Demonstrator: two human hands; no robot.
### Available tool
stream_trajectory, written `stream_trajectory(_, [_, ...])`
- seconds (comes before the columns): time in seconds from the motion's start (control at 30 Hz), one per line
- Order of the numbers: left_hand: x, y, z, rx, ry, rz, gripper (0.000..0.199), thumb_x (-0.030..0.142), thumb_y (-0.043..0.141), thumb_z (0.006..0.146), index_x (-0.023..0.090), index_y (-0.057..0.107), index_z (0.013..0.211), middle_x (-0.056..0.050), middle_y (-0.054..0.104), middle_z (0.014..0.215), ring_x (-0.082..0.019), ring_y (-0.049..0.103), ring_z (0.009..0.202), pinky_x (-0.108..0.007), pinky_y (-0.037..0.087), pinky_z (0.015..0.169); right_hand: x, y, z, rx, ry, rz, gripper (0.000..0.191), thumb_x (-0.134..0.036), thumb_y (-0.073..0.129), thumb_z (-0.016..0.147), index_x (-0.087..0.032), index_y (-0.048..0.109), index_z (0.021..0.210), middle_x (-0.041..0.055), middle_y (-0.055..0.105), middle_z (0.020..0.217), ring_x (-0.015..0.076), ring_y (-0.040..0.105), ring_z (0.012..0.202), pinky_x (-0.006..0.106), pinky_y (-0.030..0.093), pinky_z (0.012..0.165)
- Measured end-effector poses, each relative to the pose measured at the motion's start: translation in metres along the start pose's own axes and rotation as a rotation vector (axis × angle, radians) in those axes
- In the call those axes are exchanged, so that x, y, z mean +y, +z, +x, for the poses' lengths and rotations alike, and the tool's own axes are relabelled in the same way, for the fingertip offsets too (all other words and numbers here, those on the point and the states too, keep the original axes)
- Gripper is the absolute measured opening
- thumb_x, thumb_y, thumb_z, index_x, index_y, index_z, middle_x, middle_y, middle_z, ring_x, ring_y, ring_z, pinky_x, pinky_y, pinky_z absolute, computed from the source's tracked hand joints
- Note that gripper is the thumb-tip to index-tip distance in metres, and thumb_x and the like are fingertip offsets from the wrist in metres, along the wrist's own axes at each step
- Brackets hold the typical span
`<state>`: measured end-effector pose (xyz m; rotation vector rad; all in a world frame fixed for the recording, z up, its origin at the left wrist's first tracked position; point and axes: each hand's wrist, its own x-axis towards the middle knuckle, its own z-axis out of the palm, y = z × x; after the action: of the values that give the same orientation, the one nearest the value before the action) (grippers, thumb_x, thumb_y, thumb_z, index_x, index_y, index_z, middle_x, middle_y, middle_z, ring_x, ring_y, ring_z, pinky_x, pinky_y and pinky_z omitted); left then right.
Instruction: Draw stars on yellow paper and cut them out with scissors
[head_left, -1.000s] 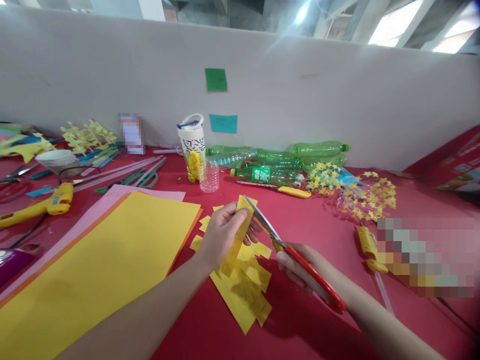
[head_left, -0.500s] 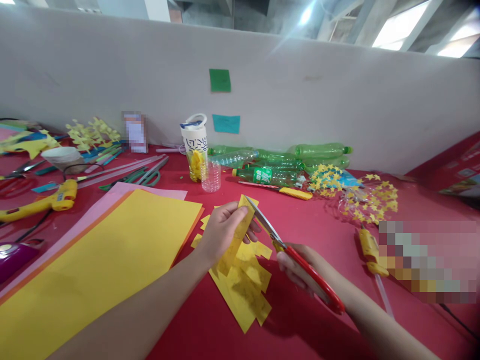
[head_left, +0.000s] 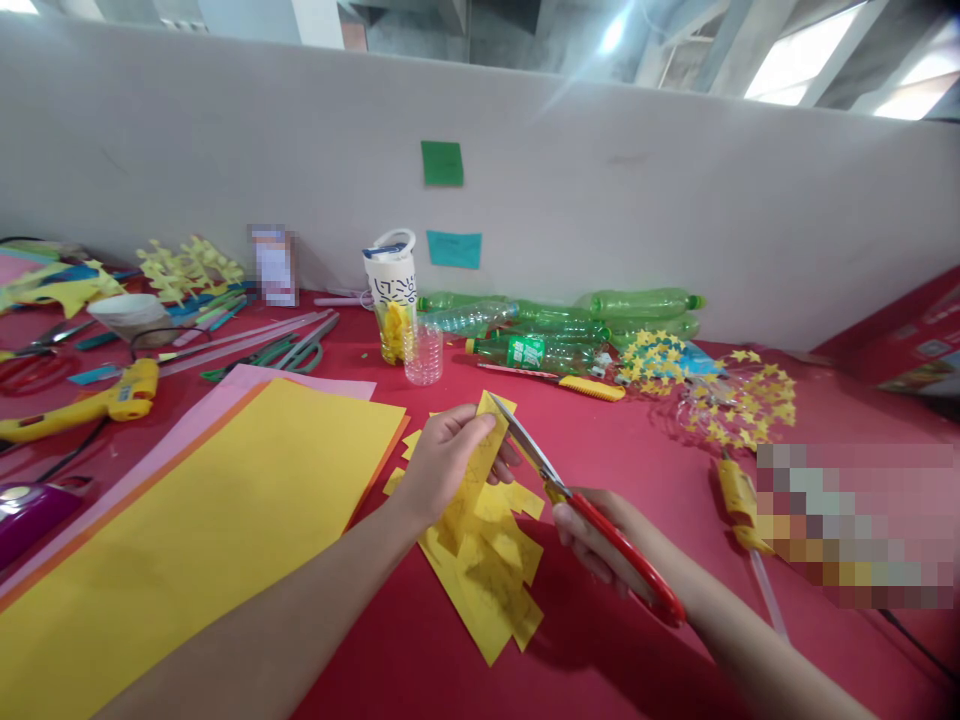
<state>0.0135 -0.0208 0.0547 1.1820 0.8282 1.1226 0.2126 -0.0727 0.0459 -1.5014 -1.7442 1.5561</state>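
Between thumb and fingers, my left hand pinches a yellow paper strip, held up at a slant. My right hand grips red-handled scissors, with the blades pointing up and left. Their tips meet the upper end of the strip, close to my left thumb. Under both hands lies a loose pile of cut yellow paper pieces, some with faint drawn lines. My right fingers are partly hidden behind the scissor handle.
Large yellow sheets lie on the left, over orange and pink ones. Behind stand a patterned cup and a clear cut bottle piece. Green bottles, a yellow cutter, star decorations and glue guns lie around.
Almost nothing differs. Both hands keep their hold on the paper strip and the scissors, and the view has shifted very slightly.
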Motion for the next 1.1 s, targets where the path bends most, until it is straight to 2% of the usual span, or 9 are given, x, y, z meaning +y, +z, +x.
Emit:
stream_trajectory(0.73, [-0.0011,-0.0004,-0.0005,0.011,0.013,0.013,0.025,0.03,0.049,0.086,0.013,0.062,0.073,-0.006,0.068,0.064,-0.015,0.062,0.05,-0.025,0.044,0.047,-0.0061,0.0003,-0.0016,0.015,0.01,-0.07,0.053,-0.07,0.038,0.079,-0.018,0.044,0.068,-0.0069,0.039,0.046,0.0048,0.034,0.037,0.017,0.024,0.035])
stream_trajectory(1.1, [-0.0015,0.0009,-0.0004,0.016,0.018,0.026,0.026,0.032,0.049,0.086,0.014,0.062,0.073,-0.005,0.067,0.064,-0.016,0.061,0.05,-0.025,0.045,0.047,-0.0071,0.0004,-0.0015,0.015,0.004,-0.05,0.049,-0.065,0.04,0.082,-0.018,0.044,0.069,-0.0074,0.039,0.045,0.0051,0.034,0.036,0.017,0.023,0.035])
